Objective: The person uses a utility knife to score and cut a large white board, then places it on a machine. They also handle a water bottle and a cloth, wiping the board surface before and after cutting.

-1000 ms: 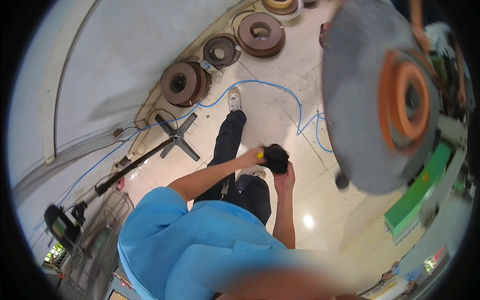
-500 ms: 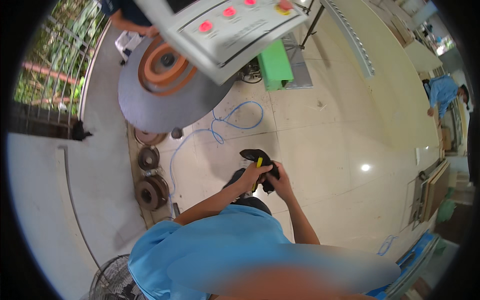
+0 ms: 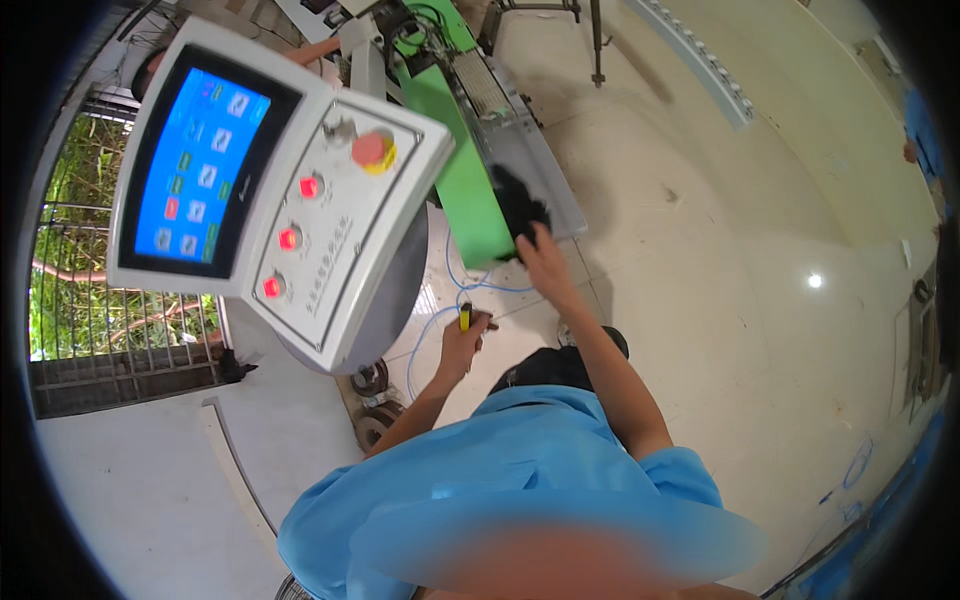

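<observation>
My left hand (image 3: pixel 460 345) is closed around a slim yellow tool (image 3: pixel 465 316), its yellow end pointing up from the fist; its exact kind does not show. Stretched out ahead, my right hand (image 3: pixel 542 262) grips the near end of a pair of black gloves (image 3: pixel 518 203). The gloves lie against the right side of a long green machine cover (image 3: pixel 460 180), over the grey metal bed (image 3: pixel 560 195).
A tilted control panel (image 3: pixel 340 230) with a lit screen, red-lit buttons and an emergency stop knob stands close at left. Behind it is a grey disc (image 3: pixel 400 310). Blue hose (image 3: pixel 425 335) lies on the tiled floor. Another person's arm (image 3: pixel 315 50) reaches in behind the panel.
The view has shifted toward the panel and green machine. My hands have parted: the right has carried the black gloves forward to the machine, while the left keeps the yellow tool.
</observation>
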A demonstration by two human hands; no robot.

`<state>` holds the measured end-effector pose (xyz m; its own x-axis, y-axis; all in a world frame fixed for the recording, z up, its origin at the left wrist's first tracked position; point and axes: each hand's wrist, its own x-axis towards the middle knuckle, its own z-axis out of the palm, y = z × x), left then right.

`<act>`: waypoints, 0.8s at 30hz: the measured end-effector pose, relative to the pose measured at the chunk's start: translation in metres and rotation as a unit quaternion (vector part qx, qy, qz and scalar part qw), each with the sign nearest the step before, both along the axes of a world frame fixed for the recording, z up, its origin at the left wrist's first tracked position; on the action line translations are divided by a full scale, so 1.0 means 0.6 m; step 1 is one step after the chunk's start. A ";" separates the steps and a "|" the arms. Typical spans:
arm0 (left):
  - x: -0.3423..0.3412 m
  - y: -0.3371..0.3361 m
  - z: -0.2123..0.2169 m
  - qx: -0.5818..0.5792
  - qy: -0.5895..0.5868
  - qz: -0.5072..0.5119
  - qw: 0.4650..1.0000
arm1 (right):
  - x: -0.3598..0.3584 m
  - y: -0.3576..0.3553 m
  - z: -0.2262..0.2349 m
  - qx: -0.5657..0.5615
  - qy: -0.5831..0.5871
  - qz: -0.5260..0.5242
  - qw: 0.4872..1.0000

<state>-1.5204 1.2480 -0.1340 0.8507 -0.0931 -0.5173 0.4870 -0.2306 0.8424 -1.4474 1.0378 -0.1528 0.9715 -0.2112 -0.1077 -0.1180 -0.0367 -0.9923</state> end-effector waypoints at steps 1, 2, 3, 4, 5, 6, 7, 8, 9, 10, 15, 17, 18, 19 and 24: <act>-0.002 0.002 0.002 0.014 0.012 0.016 1.000 | 0.025 0.016 0.002 0.015 0.037 0.042 0.998; -0.004 0.002 0.003 0.021 0.029 0.044 0.998 | 0.046 0.022 0.002 0.052 0.009 0.051 0.997; -0.009 0.004 0.004 0.041 0.058 0.072 0.995 | 0.065 0.026 0.003 0.089 0.019 0.063 0.994; -0.011 0.001 0.003 0.038 0.050 0.097 0.993 | 0.090 0.022 0.002 0.130 0.048 0.073 0.988; -0.015 0.000 0.002 0.050 0.059 0.128 0.989 | 0.119 0.019 0.002 0.112 0.034 0.100 0.988; -0.024 -0.005 0.001 0.067 0.072 0.163 0.982 | 0.155 0.014 0.003 0.096 0.036 0.125 0.987; -0.035 -0.011 0.002 0.072 0.077 0.199 0.974 | 0.197 0.010 0.003 0.081 0.023 0.150 0.985; -0.041 -0.020 0.002 0.082 0.078 0.233 0.966 | 0.246 0.008 0.003 0.092 0.049 0.176 0.979; -0.046 -0.028 0.003 0.091 0.083 0.265 0.956 | 0.299 0.010 0.003 0.082 0.061 0.182 0.978; -0.058 -0.042 0.006 0.101 0.069 0.293 0.948 | 0.343 0.014 -0.001 0.074 0.078 0.186 0.977; -0.096 -0.119 0.025 0.129 0.121 0.431 0.885 | 0.560 0.034 -0.027 0.103 0.049 0.198 0.974; -0.110 -0.153 0.027 0.124 0.131 0.457 0.871 | 0.639 0.061 -0.027 0.150 0.043 0.170 0.973; -0.117 -0.167 0.027 0.124 0.134 0.469 0.864 | 0.670 0.064 -0.030 0.148 0.040 0.168 0.974; -0.123 -0.182 0.026 0.124 0.143 0.478 0.858 | 0.700 0.065 -0.034 0.144 0.039 0.163 0.975; -0.140 -0.231 0.027 0.132 0.197 0.481 0.844 | 0.731 0.063 -0.080 0.208 0.086 0.182 0.957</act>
